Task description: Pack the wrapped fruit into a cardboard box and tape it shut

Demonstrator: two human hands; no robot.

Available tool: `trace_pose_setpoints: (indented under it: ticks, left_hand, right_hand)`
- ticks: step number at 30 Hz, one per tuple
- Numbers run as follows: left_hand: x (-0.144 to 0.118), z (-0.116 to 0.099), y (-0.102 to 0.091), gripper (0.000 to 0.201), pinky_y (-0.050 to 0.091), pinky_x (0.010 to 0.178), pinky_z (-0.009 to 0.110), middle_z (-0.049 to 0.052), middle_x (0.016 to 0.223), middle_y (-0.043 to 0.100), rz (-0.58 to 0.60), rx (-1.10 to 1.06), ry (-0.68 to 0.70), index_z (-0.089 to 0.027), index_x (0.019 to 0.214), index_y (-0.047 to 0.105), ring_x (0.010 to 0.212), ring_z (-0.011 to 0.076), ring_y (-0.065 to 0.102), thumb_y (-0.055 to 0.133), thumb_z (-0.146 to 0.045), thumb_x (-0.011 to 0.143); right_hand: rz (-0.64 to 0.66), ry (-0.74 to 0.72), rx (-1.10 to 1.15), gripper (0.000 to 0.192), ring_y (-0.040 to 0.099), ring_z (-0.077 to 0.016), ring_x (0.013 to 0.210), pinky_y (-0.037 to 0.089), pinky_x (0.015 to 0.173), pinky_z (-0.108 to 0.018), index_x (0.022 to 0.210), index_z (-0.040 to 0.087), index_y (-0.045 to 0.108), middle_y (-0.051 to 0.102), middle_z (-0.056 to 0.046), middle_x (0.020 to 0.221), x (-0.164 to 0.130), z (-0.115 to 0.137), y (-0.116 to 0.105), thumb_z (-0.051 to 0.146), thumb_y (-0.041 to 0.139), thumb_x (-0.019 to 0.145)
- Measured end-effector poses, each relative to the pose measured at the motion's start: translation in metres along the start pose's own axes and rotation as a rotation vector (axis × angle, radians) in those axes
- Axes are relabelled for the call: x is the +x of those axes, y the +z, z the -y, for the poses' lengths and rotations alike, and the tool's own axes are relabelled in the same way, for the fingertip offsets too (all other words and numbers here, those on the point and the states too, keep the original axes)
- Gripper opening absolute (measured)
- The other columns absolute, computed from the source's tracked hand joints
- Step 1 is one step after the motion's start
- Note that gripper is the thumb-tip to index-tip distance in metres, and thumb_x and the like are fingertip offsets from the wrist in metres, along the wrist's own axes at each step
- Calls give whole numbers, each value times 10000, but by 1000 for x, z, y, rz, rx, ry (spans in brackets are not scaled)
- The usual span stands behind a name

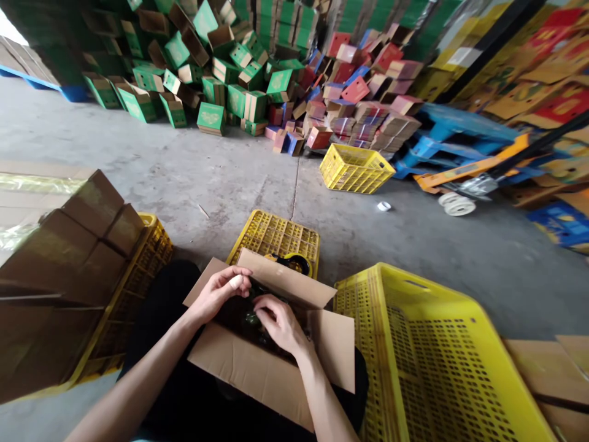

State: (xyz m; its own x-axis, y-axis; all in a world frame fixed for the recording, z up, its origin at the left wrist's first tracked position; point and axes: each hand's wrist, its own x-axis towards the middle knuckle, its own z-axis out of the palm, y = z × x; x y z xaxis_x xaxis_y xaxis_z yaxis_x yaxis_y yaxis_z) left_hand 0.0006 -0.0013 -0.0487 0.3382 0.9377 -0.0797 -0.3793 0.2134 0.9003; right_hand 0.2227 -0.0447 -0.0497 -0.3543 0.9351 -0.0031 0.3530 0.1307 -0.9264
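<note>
An open cardboard box (251,368) with its flaps spread sits across my lap. Inside it is dark, with something glossy and greenish, perhaps clear plastic (251,318), between my hands. My left hand (224,291) is over the box's far left part, thumb and fingers pinched together. My right hand (280,322) reaches into the middle of the opening with its fingers curled down and closed. What either hand pinches is too small or hidden to name. Just behind the far flap, a black and yellow round tool (298,264), possibly a tape dispenser, lies on an upturned yellow crate (276,230).
A large yellow crate (432,301) stands close on my right. Stacked cardboard boxes (69,245) rest on a yellow crate (154,245) at left. Ahead are another yellow crate (356,169), a white tape roll (383,207), piled green cartons (211,116) and an orange pallet jack (478,162).
</note>
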Motion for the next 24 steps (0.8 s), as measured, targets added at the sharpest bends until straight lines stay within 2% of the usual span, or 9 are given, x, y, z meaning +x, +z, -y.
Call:
trace_pose_setpoints:
  ticks: [2,4,7,9,11,14,17,21,24]
  left_hand:
    - [0,2,-1,461,541,804,295,75,922,731,-6,14,0,-149,1177,748,782,166,664,774,-521,907]
    - [0,2,-2,465,542,880,322,106,1017,759,-22,43,10,-153,1185,753,891,207,700,774,-525,906]
    - [0,0,-1,523,508,1033,381,154,1278,730,-12,100,11,-173,1255,739,1207,306,665,765,-558,903]
    - [-1,-4,2,629,513,1044,416,167,1372,690,56,124,-35,-182,1328,704,1291,350,626,780,-604,868]
    - [-1,-8,6,708,541,999,427,172,1338,707,129,148,-91,-171,1346,683,1238,362,659,833,-609,809]
    - [-1,-11,11,651,578,899,390,147,1171,762,157,177,-133,-148,1257,704,1072,322,722,872,-562,784]
    - [-1,-10,13,555,599,794,346,119,1039,768,112,176,-137,-145,1136,724,961,282,731,839,-581,813]
    - [-1,-7,15,520,622,709,339,80,922,729,23,211,-112,-151,1000,718,857,248,708,809,-630,818]
    - [0,-7,18,538,633,677,343,58,849,688,6,243,-115,-152,913,696,803,231,684,788,-672,812]
  right_hand:
    - [-84,108,174,194,721,-227,971,577,841,-328,993,239,722,776,-56,1111,-4,3,-10,405,623,993]
    - [-188,204,340,280,720,-225,936,585,782,-313,999,242,691,779,-56,1116,-9,3,-18,519,660,965]
    - [-325,237,523,365,722,-245,970,590,744,-310,985,247,671,773,-76,1133,-16,-1,-23,597,730,897]
    - [-389,237,573,392,725,-259,989,594,736,-315,973,250,671,771,-82,1136,-18,-4,-23,612,766,859]
    - [-409,242,580,392,728,-264,1005,597,743,-317,964,250,676,771,-80,1142,-18,-5,-21,608,783,847]
    - [-399,240,579,386,728,-269,1037,604,762,-322,987,254,688,771,-78,1160,-16,-5,-21,607,777,859]
    - [-378,213,585,433,724,-278,1090,617,826,-353,1115,270,704,757,-90,1235,-14,-1,-22,626,759,875]
    - [-229,153,589,688,727,-309,1131,606,974,-466,1362,278,656,747,-112,1275,-14,1,-21,680,792,820]
    - [-200,198,546,635,747,-324,1089,636,919,-491,1318,256,706,757,-110,1249,-15,-2,-17,635,815,820]
